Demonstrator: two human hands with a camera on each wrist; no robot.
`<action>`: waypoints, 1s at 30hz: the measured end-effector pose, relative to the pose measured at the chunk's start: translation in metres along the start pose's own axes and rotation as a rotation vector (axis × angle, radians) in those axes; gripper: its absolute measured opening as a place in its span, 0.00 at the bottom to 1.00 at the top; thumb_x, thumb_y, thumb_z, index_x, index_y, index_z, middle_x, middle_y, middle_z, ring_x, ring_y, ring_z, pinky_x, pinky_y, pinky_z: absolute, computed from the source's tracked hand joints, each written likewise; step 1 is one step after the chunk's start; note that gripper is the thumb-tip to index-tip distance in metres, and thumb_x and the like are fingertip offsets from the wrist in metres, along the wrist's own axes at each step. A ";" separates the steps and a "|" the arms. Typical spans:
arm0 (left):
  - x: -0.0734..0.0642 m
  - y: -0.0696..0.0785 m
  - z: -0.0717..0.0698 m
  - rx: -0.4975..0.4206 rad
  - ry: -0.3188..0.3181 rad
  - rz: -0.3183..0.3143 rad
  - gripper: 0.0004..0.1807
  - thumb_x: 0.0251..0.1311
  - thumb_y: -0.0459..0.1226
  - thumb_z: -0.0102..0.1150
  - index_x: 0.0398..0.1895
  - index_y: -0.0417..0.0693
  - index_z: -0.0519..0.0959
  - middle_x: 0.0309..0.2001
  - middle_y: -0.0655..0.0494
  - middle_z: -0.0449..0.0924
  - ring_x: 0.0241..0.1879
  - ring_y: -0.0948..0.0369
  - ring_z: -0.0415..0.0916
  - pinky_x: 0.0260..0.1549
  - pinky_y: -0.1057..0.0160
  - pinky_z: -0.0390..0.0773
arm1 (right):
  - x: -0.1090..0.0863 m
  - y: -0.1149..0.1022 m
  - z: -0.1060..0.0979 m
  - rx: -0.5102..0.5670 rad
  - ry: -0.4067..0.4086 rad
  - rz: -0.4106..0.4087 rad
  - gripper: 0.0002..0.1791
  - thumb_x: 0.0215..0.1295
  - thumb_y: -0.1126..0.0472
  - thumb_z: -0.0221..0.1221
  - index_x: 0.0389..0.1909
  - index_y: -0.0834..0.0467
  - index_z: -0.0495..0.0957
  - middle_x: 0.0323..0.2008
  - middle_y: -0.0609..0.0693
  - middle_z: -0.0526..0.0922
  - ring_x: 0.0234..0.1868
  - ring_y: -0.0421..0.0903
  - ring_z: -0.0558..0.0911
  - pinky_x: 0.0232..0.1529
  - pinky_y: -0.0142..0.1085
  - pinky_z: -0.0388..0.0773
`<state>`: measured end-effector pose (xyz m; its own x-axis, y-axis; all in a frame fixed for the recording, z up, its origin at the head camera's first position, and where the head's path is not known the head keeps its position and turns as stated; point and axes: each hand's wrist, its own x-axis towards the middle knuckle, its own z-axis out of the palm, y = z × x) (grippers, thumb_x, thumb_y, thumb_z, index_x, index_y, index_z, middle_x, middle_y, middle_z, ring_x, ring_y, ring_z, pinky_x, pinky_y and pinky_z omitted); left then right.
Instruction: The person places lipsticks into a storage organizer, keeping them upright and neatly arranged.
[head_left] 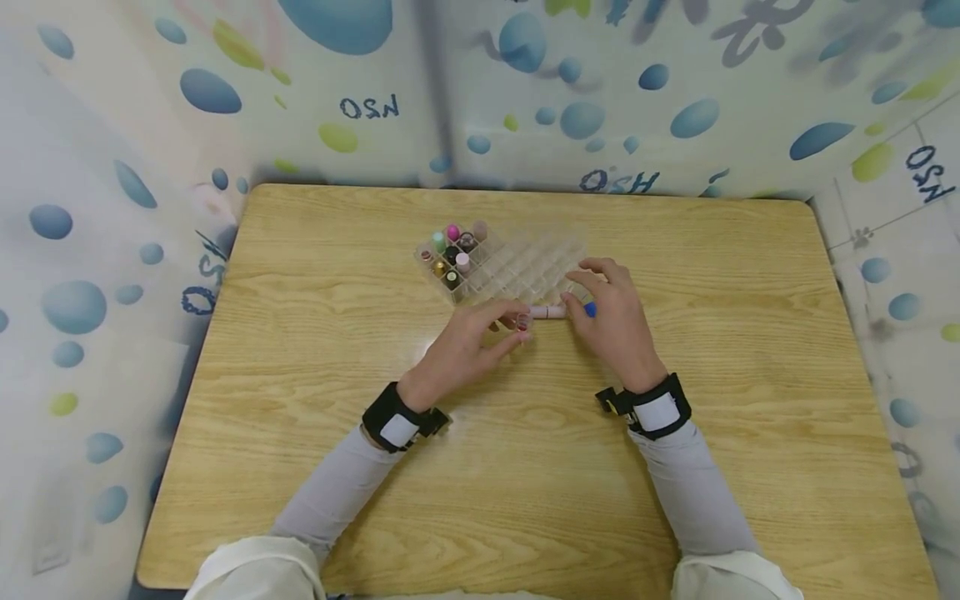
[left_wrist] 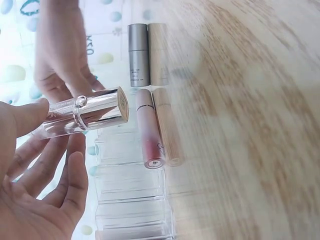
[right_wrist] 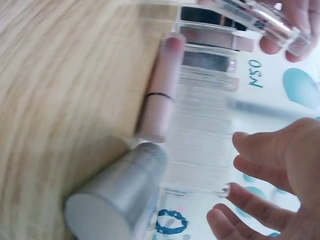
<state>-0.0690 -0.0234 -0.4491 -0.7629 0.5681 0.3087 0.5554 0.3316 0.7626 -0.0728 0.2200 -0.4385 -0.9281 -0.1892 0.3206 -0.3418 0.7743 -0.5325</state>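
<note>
My left hand (head_left: 467,343) pinches a shiny lipstick tube (left_wrist: 95,114) between thumb and fingers, its metallic cap end facing the camera in the left wrist view. At the right end of a clear compartment organizer (head_left: 517,271) is my right hand (head_left: 618,325), fingers loosely bent with nothing gripped. One right fingertip is close to the organizer's corner; I cannot tell whether it touches. A pink lip gloss tube (head_left: 549,312) lies on the table along the organizer's near side. Beyond it, a silver tube (left_wrist: 139,56) sits by the right hand.
Small bottles and tubes with coloured caps, among them a magenta cap (head_left: 453,232), stand in the organizer's left compartments. A blue piece (head_left: 591,309) shows beside the right hand. The wooden table (head_left: 525,483) backs onto a patterned curtain (head_left: 480,100).
</note>
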 end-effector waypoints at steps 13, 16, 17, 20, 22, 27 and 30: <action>0.001 0.004 -0.011 0.020 0.111 0.002 0.18 0.67 0.39 0.66 0.57 0.41 0.81 0.48 0.51 0.85 0.46 0.60 0.84 0.47 0.64 0.84 | 0.000 0.008 0.009 0.032 0.072 -0.036 0.12 0.63 0.62 0.70 0.39 0.68 0.90 0.48 0.64 0.84 0.53 0.63 0.80 0.49 0.54 0.82; 0.004 0.005 -0.020 0.013 0.150 0.018 0.18 0.67 0.38 0.66 0.57 0.39 0.81 0.49 0.49 0.85 0.46 0.58 0.85 0.47 0.64 0.84 | 0.000 0.008 0.009 0.028 0.074 -0.043 0.12 0.63 0.62 0.70 0.39 0.69 0.90 0.48 0.65 0.84 0.53 0.64 0.80 0.50 0.55 0.82; 0.006 0.006 -0.023 0.014 0.161 0.035 0.18 0.67 0.38 0.66 0.56 0.38 0.81 0.49 0.48 0.85 0.46 0.58 0.85 0.48 0.63 0.84 | 0.000 0.007 0.008 0.027 0.076 -0.044 0.12 0.63 0.62 0.70 0.38 0.69 0.90 0.48 0.65 0.84 0.53 0.64 0.80 0.51 0.55 0.82; 0.011 0.005 -0.032 0.009 0.185 0.074 0.18 0.67 0.37 0.66 0.56 0.37 0.81 0.49 0.48 0.85 0.46 0.57 0.85 0.47 0.63 0.84 | 0.000 0.009 0.009 0.031 0.084 -0.047 0.12 0.63 0.63 0.70 0.38 0.70 0.90 0.47 0.65 0.84 0.53 0.64 0.81 0.51 0.55 0.82; 0.015 0.004 -0.038 0.002 0.204 0.096 0.17 0.67 0.36 0.66 0.55 0.37 0.81 0.49 0.47 0.85 0.45 0.57 0.84 0.47 0.62 0.84 | 0.000 0.009 0.009 0.034 0.081 -0.045 0.12 0.63 0.63 0.70 0.39 0.70 0.90 0.48 0.65 0.84 0.52 0.64 0.81 0.51 0.55 0.82; 0.024 0.004 -0.051 0.018 0.252 0.133 0.15 0.66 0.33 0.66 0.53 0.35 0.82 0.47 0.45 0.85 0.42 0.54 0.85 0.42 0.56 0.86 | 0.000 0.010 0.010 0.040 0.073 -0.040 0.12 0.63 0.63 0.70 0.39 0.69 0.90 0.48 0.65 0.85 0.52 0.63 0.81 0.51 0.53 0.82; 0.030 0.003 -0.058 0.032 0.274 0.154 0.14 0.65 0.33 0.67 0.51 0.34 0.82 0.44 0.45 0.86 0.40 0.54 0.85 0.38 0.57 0.86 | 0.000 0.010 0.009 0.041 0.072 -0.039 0.12 0.63 0.62 0.70 0.39 0.69 0.90 0.48 0.65 0.85 0.51 0.62 0.81 0.50 0.53 0.82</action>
<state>-0.1091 -0.0488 -0.4050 -0.7270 0.3911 0.5643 0.6784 0.2829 0.6780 -0.0775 0.2220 -0.4506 -0.9014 -0.1735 0.3968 -0.3846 0.7418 -0.5493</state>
